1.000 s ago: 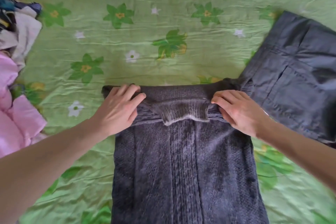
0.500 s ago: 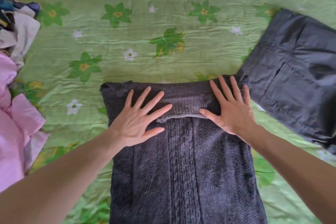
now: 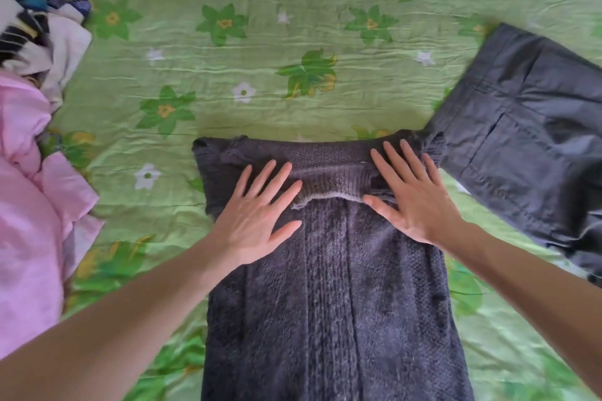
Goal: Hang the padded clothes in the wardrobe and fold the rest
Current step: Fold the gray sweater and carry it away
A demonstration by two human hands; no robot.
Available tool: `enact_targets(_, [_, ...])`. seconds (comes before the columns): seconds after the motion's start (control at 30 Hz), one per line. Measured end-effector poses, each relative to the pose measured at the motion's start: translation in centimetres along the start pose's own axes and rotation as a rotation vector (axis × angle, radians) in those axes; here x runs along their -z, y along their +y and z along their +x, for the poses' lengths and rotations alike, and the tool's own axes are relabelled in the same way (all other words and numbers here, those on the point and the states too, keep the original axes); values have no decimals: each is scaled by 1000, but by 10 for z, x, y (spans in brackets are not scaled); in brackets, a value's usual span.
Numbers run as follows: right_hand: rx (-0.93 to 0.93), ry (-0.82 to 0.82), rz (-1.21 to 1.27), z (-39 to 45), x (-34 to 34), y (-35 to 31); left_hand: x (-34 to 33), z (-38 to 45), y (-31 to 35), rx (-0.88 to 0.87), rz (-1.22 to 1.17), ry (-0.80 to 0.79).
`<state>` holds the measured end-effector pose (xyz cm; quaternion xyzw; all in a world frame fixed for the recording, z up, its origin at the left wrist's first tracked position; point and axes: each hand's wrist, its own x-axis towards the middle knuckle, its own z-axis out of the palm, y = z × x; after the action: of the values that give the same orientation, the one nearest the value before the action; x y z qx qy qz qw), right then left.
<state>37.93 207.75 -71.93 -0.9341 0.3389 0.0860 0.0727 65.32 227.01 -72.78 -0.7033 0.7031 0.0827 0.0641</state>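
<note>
Charcoal-grey knitted sweater (image 3: 335,286) is lying centre frame on the green floral bedsheet (image 3: 228,81), long axis running from bottom edge toward frame centre. Left hand (image 3: 257,221) and right hand (image 3: 412,195), both released and flat, are pressing the folded far end; equally near.

Plenty of open bed sheet (image 3: 293,42) is seen beyond the dark knit sweater (image 3: 332,286), so the far side is left free for reaching. The right side is blocked by the folded dark trousers (image 3: 527,140), touching the sweater's top corner. The left edge is crowded by a pink garment (image 3: 29,205) and a striped pile (image 3: 35,32).
</note>
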Motion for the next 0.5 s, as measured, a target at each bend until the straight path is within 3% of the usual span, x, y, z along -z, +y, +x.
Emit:
enact_targets(0.2, [142,28,-18,-83,-11,-33,-11,-50,42,-27,-58,64])
enact_targets(0.37, [19,-18,86,-177,-63,-71,-49,-121,100,96,-163,19])
enact_targets(0.5, [-109,57,99,-226,-96,-87,-77,-172,137,271,-212,110])
